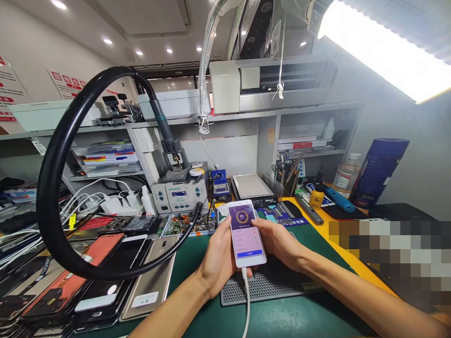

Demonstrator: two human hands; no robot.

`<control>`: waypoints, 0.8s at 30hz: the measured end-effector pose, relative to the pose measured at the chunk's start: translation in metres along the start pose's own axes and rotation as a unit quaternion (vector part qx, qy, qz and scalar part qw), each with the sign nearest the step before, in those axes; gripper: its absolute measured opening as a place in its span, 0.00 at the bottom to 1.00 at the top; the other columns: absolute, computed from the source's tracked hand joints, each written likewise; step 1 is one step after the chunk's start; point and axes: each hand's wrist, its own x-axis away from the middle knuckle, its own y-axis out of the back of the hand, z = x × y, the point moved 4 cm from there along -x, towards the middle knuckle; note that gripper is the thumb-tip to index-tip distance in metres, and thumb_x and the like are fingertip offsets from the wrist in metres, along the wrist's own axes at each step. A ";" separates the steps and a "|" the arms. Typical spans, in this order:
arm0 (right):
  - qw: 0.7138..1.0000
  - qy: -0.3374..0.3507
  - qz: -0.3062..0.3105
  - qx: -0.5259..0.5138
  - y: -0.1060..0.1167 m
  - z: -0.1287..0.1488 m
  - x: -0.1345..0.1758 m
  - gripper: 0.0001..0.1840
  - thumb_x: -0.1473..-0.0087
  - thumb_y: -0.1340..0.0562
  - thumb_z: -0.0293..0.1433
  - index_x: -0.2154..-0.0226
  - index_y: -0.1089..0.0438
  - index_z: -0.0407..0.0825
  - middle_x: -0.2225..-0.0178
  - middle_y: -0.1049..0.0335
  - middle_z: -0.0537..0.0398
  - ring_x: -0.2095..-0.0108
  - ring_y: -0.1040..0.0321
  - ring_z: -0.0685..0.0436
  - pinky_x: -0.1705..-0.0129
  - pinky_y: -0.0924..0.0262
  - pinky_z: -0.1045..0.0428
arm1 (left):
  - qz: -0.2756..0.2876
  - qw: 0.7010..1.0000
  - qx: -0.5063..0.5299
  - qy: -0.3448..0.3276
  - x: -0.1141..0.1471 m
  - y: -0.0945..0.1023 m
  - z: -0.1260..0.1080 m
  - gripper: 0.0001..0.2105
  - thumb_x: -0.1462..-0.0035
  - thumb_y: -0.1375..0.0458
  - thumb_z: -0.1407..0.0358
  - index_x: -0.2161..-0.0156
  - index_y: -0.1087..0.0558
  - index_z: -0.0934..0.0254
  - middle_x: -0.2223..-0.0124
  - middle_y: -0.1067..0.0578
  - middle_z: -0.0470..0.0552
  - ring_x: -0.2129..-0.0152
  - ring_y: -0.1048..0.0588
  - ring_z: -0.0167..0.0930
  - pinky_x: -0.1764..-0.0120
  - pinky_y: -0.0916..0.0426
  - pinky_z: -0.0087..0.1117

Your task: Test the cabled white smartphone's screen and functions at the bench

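A white smartphone [248, 234] is held upright between both hands, tilted toward me. Its lit screen has a purple top with a round gauge reading about 95, a list below and a blue bar at the bottom. My left hand [219, 253] wraps around its left edge and back. At the right edge, my right hand [278, 239] grips the phone with the thumb beside the screen. A white cable [247, 300] is plugged into its lower end and runs down toward me. Beneath lies a grey perforated mat [282, 286] on a green work mat [197, 319].
Several phones [150, 277] lie at left under the looped black hose [52, 188] of a hot-air station [183, 195]. A tray of small parts [190, 224] sits behind my left hand. Farther right stand a heating plate [252, 185], a yellow bottle [317, 197] and a clear bottle [347, 176].
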 end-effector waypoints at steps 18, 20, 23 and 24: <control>1.000 0.003 0.004 -0.030 0.000 0.008 0.004 0.24 0.36 0.51 0.42 0.51 0.31 0.45 0.58 0.25 0.45 0.63 0.30 0.40 0.58 0.37 0.44 | 0.017 0.994 0.103 0.011 0.002 0.000 -0.008 0.30 0.37 0.56 0.45 0.51 0.28 0.71 0.56 0.26 0.63 0.69 0.25 0.38 0.78 0.32 0.31; 0.999 0.028 0.030 -0.033 -0.002 0.011 0.005 0.21 0.36 0.50 0.41 0.48 0.33 0.48 0.56 0.26 0.46 0.61 0.30 0.39 0.59 0.36 0.44 | 0.023 0.994 0.108 0.008 0.001 0.002 -0.009 0.30 0.37 0.56 0.45 0.51 0.27 0.70 0.57 0.26 0.61 0.70 0.26 0.37 0.78 0.32 0.31; 0.996 0.057 0.054 -0.029 -0.003 0.013 0.006 0.21 0.38 0.47 0.36 0.45 0.36 0.50 0.53 0.27 0.47 0.58 0.30 0.38 0.60 0.35 0.44 | 0.024 0.994 0.109 0.008 -0.002 0.005 -0.008 0.29 0.36 0.57 0.45 0.52 0.27 0.70 0.60 0.26 0.59 0.72 0.26 0.35 0.78 0.32 0.31; 0.996 0.058 0.057 -0.024 -0.003 0.013 0.006 0.21 0.39 0.47 0.35 0.44 0.37 0.50 0.53 0.27 0.47 0.59 0.29 0.38 0.61 0.34 0.44 | 0.023 0.994 0.106 0.009 -0.003 0.005 -0.007 0.29 0.36 0.57 0.46 0.53 0.26 0.69 0.61 0.26 0.59 0.73 0.26 0.35 0.78 0.33 0.31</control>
